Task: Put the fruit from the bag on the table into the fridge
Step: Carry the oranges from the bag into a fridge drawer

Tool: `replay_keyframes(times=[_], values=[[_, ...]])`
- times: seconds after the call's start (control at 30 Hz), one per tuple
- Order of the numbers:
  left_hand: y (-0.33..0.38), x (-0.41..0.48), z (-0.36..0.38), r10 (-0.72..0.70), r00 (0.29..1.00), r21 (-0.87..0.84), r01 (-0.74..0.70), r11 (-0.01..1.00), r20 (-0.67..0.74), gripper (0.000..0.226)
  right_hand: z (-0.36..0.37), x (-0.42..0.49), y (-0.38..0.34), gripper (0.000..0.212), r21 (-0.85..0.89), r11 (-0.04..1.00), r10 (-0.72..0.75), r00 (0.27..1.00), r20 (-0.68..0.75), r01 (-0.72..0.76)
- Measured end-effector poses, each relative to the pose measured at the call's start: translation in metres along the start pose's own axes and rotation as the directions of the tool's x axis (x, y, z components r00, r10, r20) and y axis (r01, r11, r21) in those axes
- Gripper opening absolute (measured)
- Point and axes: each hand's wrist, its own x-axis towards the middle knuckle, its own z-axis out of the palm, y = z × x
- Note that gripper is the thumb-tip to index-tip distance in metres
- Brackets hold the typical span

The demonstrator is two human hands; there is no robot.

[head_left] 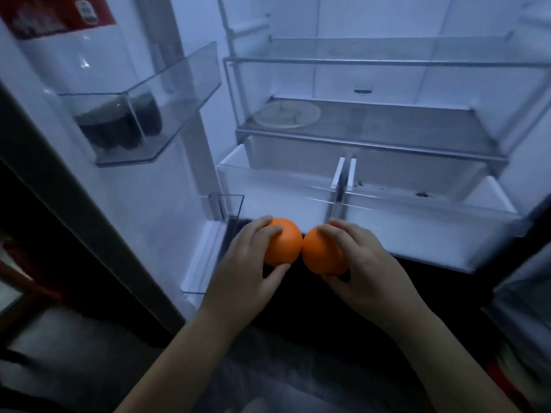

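Note:
I stand in front of the open fridge. My left hand (247, 263) grips one orange (284, 244), and my right hand (357, 263) grips a second orange (320, 254). The two oranges touch side by side, just in front of the lower edge of the fridge. Right behind them sit two clear crisper drawers, the left drawer (277, 186) and the right drawer (423, 216), both pulled out and open at the top. The bag and the table are out of view.
A glass shelf (387, 126) above the drawers carries a pale plate (286, 114). The upper shelves look bare. On the open left door a clear door bin (143, 114) holds a large dark bottle (116, 123). A dark floor lies below.

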Motion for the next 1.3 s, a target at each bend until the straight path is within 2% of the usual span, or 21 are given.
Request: replay_keyframes(times=[0.27,0.6,1.0,1.3], values=[[0.019,0.072,0.04,0.183,0.979,-0.121,-0.171,0.978,0.095,0.052,-0.026,-0.005,0.046,0.07,-0.031,0.983,0.175,0.98,-0.094,-0.178],[0.016,0.166,0.081,0.255,0.96,-0.202,-0.229,0.952,0.117,0.051,-0.035,0.049,0.095,0.069,-0.11,0.937,0.306,0.933,-0.191,-0.33],[-0.057,0.225,0.093,0.108,0.991,-0.146,-0.096,0.985,0.077,0.05,0.008,0.153,0.128,0.063,-0.055,0.979,0.189,0.977,-0.097,-0.195],[-0.106,0.239,0.102,0.021,0.994,-0.083,-0.013,0.996,0.103,0.052,0.04,0.196,0.144,0.069,-0.024,0.984,0.177,0.984,0.005,-0.177]])
